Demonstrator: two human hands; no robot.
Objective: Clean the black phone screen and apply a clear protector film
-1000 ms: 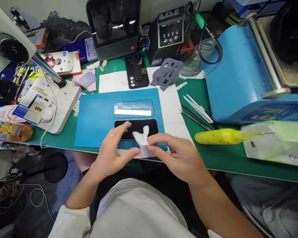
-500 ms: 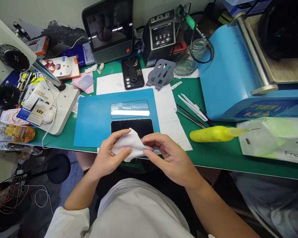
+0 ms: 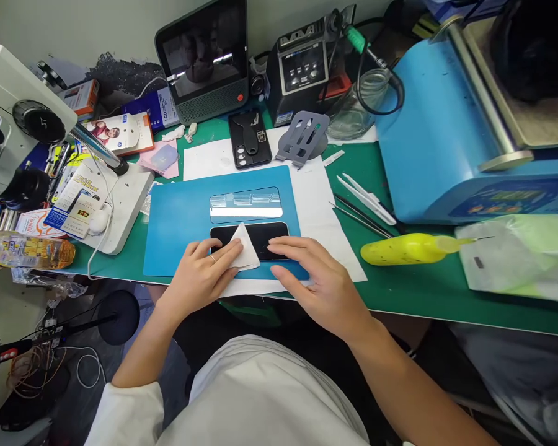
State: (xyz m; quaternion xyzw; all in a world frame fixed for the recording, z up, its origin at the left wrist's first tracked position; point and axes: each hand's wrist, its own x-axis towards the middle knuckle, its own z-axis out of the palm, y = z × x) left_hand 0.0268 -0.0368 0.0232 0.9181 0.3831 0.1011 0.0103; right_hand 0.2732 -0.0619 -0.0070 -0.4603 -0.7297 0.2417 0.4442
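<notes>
A phone [image 3: 270, 240] with a black screen lies face up on a blue mat [image 3: 177, 204]. Pressed flat against the left half of its screen is a folded white wipe [image 3: 245, 251], held under the fingers of my left hand [image 3: 202, 275]. My right hand [image 3: 318, 282] is open at the phone's right end, its fingertips over the screen edge and the thumb apart below. Just beyond the phone, a clear glass screen protector [image 3: 245, 205] with a dark border lies on the same mat.
Behind the mat are a black phone case [image 3: 250, 139] and a grey phone stand [image 3: 303, 137]. To the right lie white tweezers [image 3: 365, 198], a yellow needle bottle [image 3: 404, 249] and a blue machine [image 3: 428, 136]. A microscope base [image 3: 125, 204] stands left.
Both hands have moved forward onto the phone. The wipe, formerly between both hands above the table edge, is now pressed on the screen by my left hand; my right hand has released it.
</notes>
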